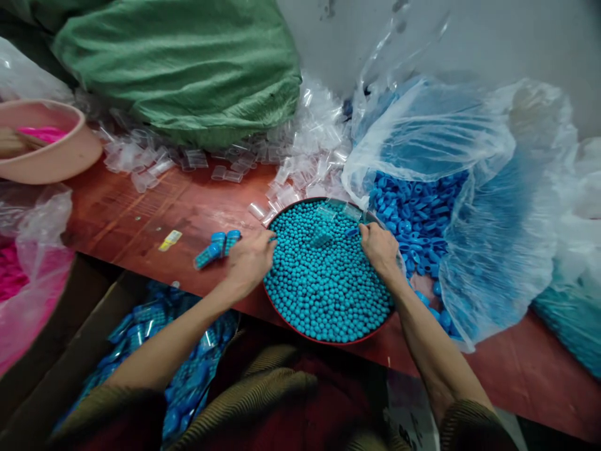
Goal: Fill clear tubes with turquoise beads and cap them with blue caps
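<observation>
A round basin (328, 342) with a dark red rim is filled with small turquoise beads (323, 294). My left hand (251, 263) is at its left edge, fingers curled closed at the rim; whatever lies between them is hidden. Over the right edge, my right hand (379, 247) has its fingertips pinched together just above the beads. A small blue piece (352, 232) shows beside those fingertips. A clear tube with beads in it (322, 236) lies on the bead surface. Left of my left hand are a few bead-filled tubes with blue caps (211, 249).
Clear tubes (310, 163) heap behind the basin. To the right, a plastic bag (498, 250) spills blue caps (413, 213). A green sack (188, 69) and pink basin (51, 156) stand farther back. Filled blue-capped tubes (145, 326) lie below the red table's (141, 219) edge.
</observation>
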### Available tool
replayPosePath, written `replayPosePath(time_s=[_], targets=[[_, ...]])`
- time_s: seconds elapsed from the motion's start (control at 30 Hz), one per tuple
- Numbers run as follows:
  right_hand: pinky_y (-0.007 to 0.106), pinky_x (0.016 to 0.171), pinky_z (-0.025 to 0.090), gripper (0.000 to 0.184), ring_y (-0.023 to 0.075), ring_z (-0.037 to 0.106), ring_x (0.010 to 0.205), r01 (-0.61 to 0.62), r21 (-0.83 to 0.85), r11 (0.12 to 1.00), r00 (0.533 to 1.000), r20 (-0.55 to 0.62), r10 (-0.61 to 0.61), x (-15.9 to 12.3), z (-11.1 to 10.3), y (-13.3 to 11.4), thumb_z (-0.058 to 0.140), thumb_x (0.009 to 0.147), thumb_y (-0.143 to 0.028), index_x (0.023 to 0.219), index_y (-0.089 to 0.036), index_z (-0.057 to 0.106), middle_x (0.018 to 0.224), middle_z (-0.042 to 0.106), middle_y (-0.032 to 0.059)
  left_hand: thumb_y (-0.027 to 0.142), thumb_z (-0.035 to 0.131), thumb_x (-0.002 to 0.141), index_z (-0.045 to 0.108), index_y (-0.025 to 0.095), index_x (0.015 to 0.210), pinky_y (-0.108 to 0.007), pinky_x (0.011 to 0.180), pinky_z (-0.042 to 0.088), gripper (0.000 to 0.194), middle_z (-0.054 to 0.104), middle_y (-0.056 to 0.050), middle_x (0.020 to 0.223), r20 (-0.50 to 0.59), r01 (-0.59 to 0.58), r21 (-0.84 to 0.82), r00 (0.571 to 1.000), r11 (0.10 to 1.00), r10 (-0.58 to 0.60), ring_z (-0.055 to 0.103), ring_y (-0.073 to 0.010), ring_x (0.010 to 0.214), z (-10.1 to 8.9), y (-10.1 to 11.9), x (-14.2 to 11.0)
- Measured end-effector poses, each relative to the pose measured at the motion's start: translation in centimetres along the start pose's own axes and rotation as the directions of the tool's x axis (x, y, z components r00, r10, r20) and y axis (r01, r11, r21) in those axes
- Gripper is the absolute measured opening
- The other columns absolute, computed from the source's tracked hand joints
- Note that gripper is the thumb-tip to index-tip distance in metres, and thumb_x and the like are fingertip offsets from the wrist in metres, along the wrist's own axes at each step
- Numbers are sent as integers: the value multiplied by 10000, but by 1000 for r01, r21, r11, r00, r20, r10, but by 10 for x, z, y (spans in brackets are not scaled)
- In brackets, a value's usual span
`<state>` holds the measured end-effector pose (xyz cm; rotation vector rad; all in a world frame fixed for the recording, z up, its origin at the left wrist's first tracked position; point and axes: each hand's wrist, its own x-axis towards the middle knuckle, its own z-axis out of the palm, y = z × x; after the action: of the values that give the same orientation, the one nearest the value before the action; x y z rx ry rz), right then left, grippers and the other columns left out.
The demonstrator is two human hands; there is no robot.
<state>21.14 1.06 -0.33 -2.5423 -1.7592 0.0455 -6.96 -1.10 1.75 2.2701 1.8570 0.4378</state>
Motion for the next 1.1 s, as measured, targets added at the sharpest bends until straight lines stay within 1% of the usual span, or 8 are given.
replayPosePath(time_s=[0.07, 0.2, 0.3, 0.4, 0.47, 0.67, 0.87, 1.1], targets=[[352, 723, 447, 476, 305, 648, 915, -95, -38, 995, 995, 18, 96, 9, -1, -9, 379, 923, -473, 1097, -73, 572, 956, 677, 221, 308, 431, 912, 598, 187, 1093, -295, 789, 454, 275, 654, -71, 1041, 79, -88, -124, 992, 988, 99, 610, -200, 920, 19, 26, 14], [324, 671, 419, 447, 290, 646, 873, -44, -93, 995, 998, 43, 48, 8, -1, -12, 374, 928, -449, 1142, -92, 537, 933, 680, 188, 333, 490, 891, 546, 185, 1165, -307, 803, 467, 316, 623, -70, 1114, 196, -157, -220, 960, 963, 201, 607, -207, 957, 50, 62, 36], [294, 634, 375, 353, 240, 616, 856, 159, -143, 977, 987, 23, -157, 2, -1, 2, 324, 954, -355, 1155, -183, 558, 992, 656, 133, 336, 511, 878, 528, 206, 1193, -312, 783, 477, 340, 606, -62, 1117, 205, -183, -200, 953, 963, 224, 607, -215, 953, 64, 70, 43], [291, 631, 332, 301, 234, 550, 911, 430, -236, 871, 901, 48, -431, -2, -1, 14, 421, 919, -288, 1185, -251, 556, 1125, 589, 110, 367, 518, 872, 546, 243, 1176, -308, 784, 479, 329, 604, -48, 1076, 224, -194, -167, 947, 967, 229, 605, -211, 945, 72, 72, 45], [308, 661, 317, 234, 256, 508, 944, 499, -292, 816, 862, 74, -501, -3, 0, 16, 478, 891, -295, 1070, -225, 611, 1117, 573, 116, 378, 514, 871, 560, 247, 1151, -303, 800, 477, 312, 601, -47, 1057, 242, -209, -148, 940, 967, 240, 601, -205, 948, 75, 75, 44], [334, 715, 308, 171, 246, 489, 882, 509, -287, 811, 857, 87, -507, -15, 13, 16, 441, 895, -214, 935, -133, 586, 922, 600, 128, 302, 448, 899, 551, 207, 1100, -337, 849, 461, 245, 626, -74, 1055, 261, -255, -165, 920, 953, 292, 581, -231, 1004, 78, 76, 45], [295, 663, 359, 248, 231, 574, 850, 307, -171, 936, 950, 8, -311, -22, 6, 13, 389, 916, -208, 1072, -131, 565, 946, 644, 132, 312, 423, 902, 552, 189, 1078, -351, 826, 458, 251, 669, -98, 982, 359, -193, -295, 885, 936, 296, 610, -254, 965, 75, 72, 53], [282, 747, 445, 409, 219, 616, 909, 454, 141, 880, 889, -7, -458, -25, 9, -10, 391, 924, -286, 1297, -153, 493, 985, 674, 118, 218, 447, 858, 542, 172, 884, -305, 798, 461, 109, 616, -23, 826, 372, -97, -481, 877, 871, 303, 579, -174, 815, 69, 70, 62]])
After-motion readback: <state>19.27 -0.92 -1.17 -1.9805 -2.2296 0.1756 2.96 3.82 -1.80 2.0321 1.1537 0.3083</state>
